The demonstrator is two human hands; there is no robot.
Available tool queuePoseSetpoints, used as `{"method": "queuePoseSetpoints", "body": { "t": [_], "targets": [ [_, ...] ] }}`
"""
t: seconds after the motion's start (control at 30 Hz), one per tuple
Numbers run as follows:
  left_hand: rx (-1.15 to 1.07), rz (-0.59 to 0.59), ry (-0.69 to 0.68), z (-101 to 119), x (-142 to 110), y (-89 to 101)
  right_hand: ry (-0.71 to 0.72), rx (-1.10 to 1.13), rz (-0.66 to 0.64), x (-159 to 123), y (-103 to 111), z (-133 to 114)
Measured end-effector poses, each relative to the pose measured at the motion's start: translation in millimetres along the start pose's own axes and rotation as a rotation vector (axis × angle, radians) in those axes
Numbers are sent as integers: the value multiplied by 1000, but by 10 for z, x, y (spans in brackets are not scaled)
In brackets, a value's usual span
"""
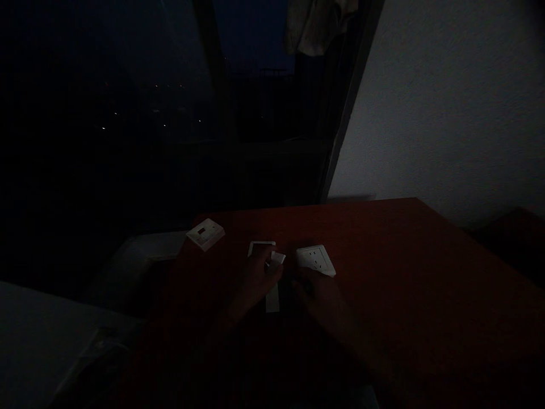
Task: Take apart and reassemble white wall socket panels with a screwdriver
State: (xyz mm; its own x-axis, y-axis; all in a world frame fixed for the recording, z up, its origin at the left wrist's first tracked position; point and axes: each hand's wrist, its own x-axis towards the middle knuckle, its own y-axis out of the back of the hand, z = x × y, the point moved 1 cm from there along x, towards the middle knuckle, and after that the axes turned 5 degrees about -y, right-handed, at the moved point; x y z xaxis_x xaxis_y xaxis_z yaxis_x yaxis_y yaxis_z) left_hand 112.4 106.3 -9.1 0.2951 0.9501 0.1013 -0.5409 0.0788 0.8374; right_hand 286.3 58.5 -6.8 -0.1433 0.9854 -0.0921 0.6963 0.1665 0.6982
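Observation:
In dim light, my left hand point(259, 275) is closed on a small white plastic piece point(277, 259), pinched between thumb and fingers above the table. Behind that hand lies a white square frame point(261, 243), partly covered by the fingers. A pale flat strip point(272, 300) lies just below the hand. My right hand point(320, 292) is at the near edge of a white wall socket point(315, 258) lying face up. Its fingers are bent and look apart, with nothing visible between them; whether they touch the socket is too dark to tell.
A white box point(206, 234) with a dark window printed on it sits at the far left corner of the reddish-brown table point(400, 255). Beyond the table is a dark window point(149, 125) with small lights outside. A pale wall point(447, 113) stands at the right.

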Motion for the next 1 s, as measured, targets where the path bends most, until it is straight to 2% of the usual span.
{"method": "queuePoseSetpoints", "body": {
  "t": [0.17, 0.27, 0.4, 0.5, 0.6, 0.7, 0.77, 1.0],
  "targets": [
    [-178, -58, 4, 242, -332, -139, -24, 103, -32, 120, -10, -12],
    [-210, -107, 13, 274, -411, -164, -6, 100, -44, 151, -56, 15],
    [-117, -54, 41, 126, -451, -162, -6, 68, -41, 150, -88, 42],
    [-58, 8, 21, -31, -493, -186, 3, 46, -57, 154, -118, 63],
    [-59, 16, -6, -131, -531, -223, 14, 21, -76, 166, -161, 87],
    [-35, 5, 11, -163, -551, -254, 29, -14, -83, 162, -188, 91],
    [-29, -7, 72, -167, -560, -275, 39, -38, -84, 146, -187, 77],
    [-134, -34, 163, -182, -584, -336, 58, -73, -110, 107, -184, 73]
  ]
}}
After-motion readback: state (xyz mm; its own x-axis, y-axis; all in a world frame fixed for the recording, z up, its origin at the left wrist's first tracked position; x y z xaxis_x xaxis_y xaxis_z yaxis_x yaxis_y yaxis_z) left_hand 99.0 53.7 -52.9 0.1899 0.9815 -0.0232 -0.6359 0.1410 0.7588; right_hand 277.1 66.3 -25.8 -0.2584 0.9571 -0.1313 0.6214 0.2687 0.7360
